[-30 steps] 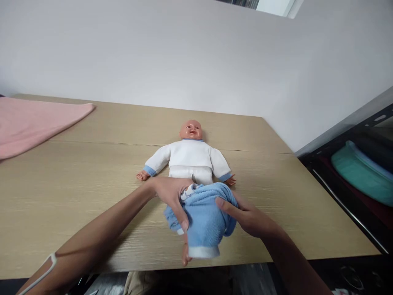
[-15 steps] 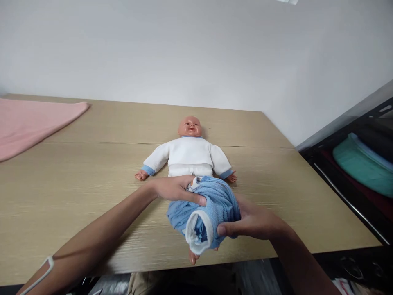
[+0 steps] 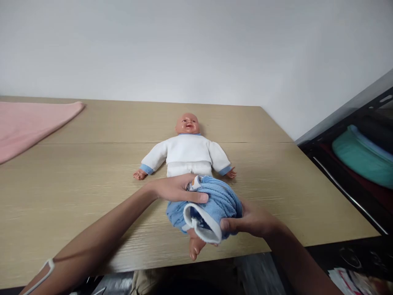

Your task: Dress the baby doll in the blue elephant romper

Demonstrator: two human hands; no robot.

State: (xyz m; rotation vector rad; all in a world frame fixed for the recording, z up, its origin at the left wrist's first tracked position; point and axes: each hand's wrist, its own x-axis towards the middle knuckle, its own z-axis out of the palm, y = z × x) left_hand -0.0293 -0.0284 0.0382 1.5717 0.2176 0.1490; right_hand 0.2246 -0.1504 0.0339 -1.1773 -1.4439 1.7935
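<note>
A baby doll lies on its back on the table, head away from me, in a white top with blue cuffs. Over its lower body I hold bunched blue baby pants with a white-edged leg opening facing me. My left hand grips the gathered cloth from the left, thumb on top. From the right, my right hand pinches the cloth beside the white cuff, its other fingers hidden behind the fabric. One bare doll foot shows below the opening; most of the legs are covered.
A pink cloth lies at the table's left. To the right stands a black rack holding a folded green cloth. The wooden table's front edge runs just below the doll's foot, and a wall rises behind.
The white-edged opening has tilted and widened toward the right along with my right thumb. More of the doll's foot and ankle shows beneath it. My left hand keeps its grip.
</note>
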